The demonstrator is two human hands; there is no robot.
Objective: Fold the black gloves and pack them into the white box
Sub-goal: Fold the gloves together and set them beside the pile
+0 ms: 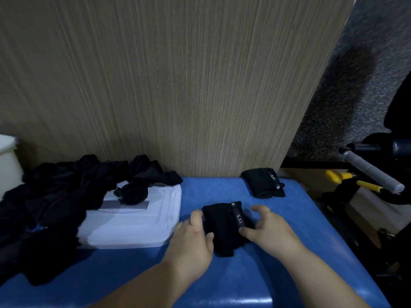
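**Clerk:** Where does the task's item stand?

**Inspector:** A folded glove lies on the blue table, between the person's two hands. A strap lettered "5.11" runs across its upper side. The white box lies just to its left, apart from it, lid up.

**Clerk:** The left hand?

**Inspector:** The left hand holds the glove's left edge. Its fingers are curled against that side and the thumb lies on top of the near part, so the cloth is pinched between them.

**Clerk:** And the right hand?

**Inspector:** The right hand is half open. Its thumb tip rests on the glove just beside the strap. The fingers arch over the table to the right of the glove, with blue surface showing between them and the cloth. No grip is visible.

**Clerk:** Other gloves?

**Inspector:** A second folded glove lies at the far right of the table, against the wood panel. A pile of black gloves covers the left side and overlaps the box's left edge. One crumpled glove sits on the box lid.

**Clerk:** Anything off the table?

**Inspector:** A yellow-handled tool and a grey bar are to the right.
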